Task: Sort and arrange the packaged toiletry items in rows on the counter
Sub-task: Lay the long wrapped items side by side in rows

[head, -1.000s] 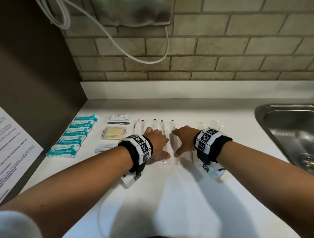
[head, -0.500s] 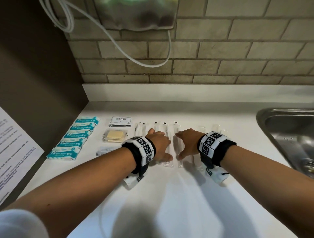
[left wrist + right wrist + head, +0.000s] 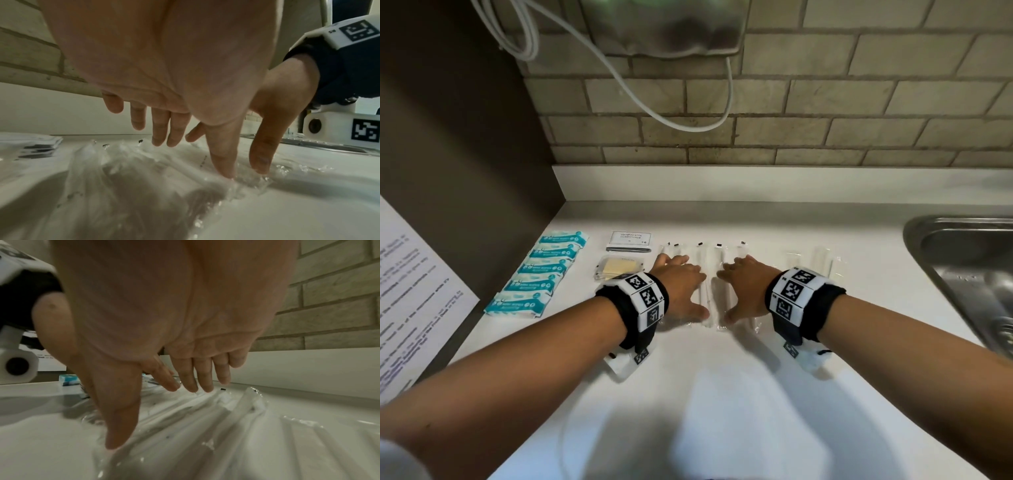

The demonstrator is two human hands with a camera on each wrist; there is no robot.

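Several long clear-wrapped toothbrush packets (image 3: 709, 274) (image 3: 115, 164) (image 3: 216, 410) lie side by side on the white counter (image 3: 722, 394). My left hand (image 3: 683, 286) (image 3: 179, 134) lies flat on the left ones, fingers straight, thumb tip pressing the wrap. My right hand (image 3: 744, 284) (image 3: 180, 386) lies flat on the packets just to the right, fingers straight, thumb down on the plastic. To the left, several teal-and-white packets (image 3: 541, 272) form a slanted column. A shampoo sachet (image 3: 630, 238) and a yellow soap bar in clear wrap (image 3: 619, 265) sit between the teal column and the toothbrushes.
A steel sink (image 3: 969, 270) is set into the counter at the right. More clear packets (image 3: 815, 260) lie beyond my right wrist. A brick wall (image 3: 791, 120) with a hanging white cable (image 3: 626, 78) backs the counter; a dark panel and printed sheet (image 3: 410, 291) stand at left.
Both hands have slid slightly nearer each other over the toothbrush packets, staying flat. The head view has tilted down a little.
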